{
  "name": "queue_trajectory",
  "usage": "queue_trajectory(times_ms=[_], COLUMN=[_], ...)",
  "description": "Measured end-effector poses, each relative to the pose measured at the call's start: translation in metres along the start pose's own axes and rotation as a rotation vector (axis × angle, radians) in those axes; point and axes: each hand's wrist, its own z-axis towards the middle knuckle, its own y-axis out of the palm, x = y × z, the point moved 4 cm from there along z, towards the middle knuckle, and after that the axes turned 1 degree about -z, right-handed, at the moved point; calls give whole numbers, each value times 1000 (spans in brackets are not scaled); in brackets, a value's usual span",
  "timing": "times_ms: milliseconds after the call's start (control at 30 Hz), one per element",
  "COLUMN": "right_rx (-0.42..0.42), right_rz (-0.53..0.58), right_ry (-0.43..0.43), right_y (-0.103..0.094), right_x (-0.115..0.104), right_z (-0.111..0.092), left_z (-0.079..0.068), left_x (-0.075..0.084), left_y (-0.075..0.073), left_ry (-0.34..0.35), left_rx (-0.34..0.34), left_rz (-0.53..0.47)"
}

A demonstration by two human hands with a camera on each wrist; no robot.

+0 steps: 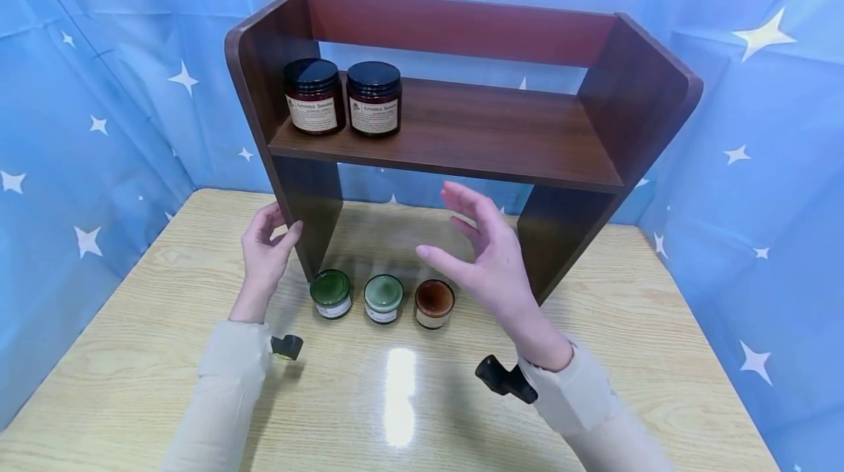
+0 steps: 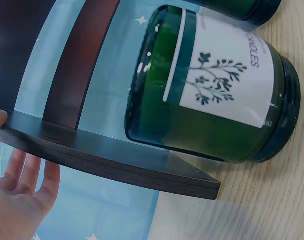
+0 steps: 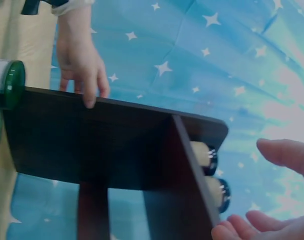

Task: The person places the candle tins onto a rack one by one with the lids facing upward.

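A dark brown wooden shelf (image 1: 448, 175) stands on the table. My left hand (image 1: 267, 248) grips the front edge of its left side panel (image 2: 117, 167), thumb on the inner face and fingers on the outer. My right hand (image 1: 491, 259) hovers in front of the shelf's right half, fingers spread and bent a little, holding nothing. In a row at the shelf's foot sit a dark green candle jar (image 1: 331, 294), a pale green candle jar (image 1: 383, 298) and an amber candle jar (image 1: 434, 303). The dark green one is nearest my left hand; the amber one lies below my right.
On the upper board, at its left end, two dark jars with black lids stand side by side, a left jar (image 1: 314, 97) and a right jar (image 1: 374, 100). A light wood table (image 1: 330, 413) carries everything. Behind hangs a blue curtain (image 1: 758, 142) with white stars.
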Motion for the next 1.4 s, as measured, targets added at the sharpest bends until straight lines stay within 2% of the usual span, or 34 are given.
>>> queue_trajectory(times_ms=[400, 800, 1267, 1400], right_rx=[-25, -66, -121, -141], right_rz=[-35, -37, -60, -46], right_ry=[233, 398, 507, 515], right_y=[2, 6, 11, 15], right_x=[55, 116, 168, 178], right_z=[-23, -41, -58, -63], left_z=[0, 0, -1, -1], left_x=[1, 2, 2, 3], left_y=[0, 0, 1, 1], left_ry=[3, -8, 3, 0], left_rx=[0, 1, -3, -6], left_rz=[0, 10, 18, 27])
